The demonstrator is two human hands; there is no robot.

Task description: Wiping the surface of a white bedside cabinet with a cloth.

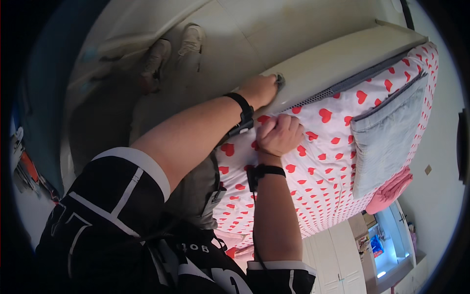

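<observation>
My left hand (260, 91) is closed around a small bunched grey item (280, 81), apparently a cloth, against the cream side board of the bed (315, 66). Close by, my right hand (281, 135) rests as a loose fist on the white sheet with red hearts (323, 147). Its fingers are curled, and no object shows in it. Both wrists wear black straps with small devices.
A folded pale blue pad (389, 136) and a pink bundle (391, 191) lie on the bed. Dark mesh (337, 86) runs between sheet and board. My shoes (191, 40) are on the tiled floor (227, 36). White cabinets (330, 257) stand beyond the bed.
</observation>
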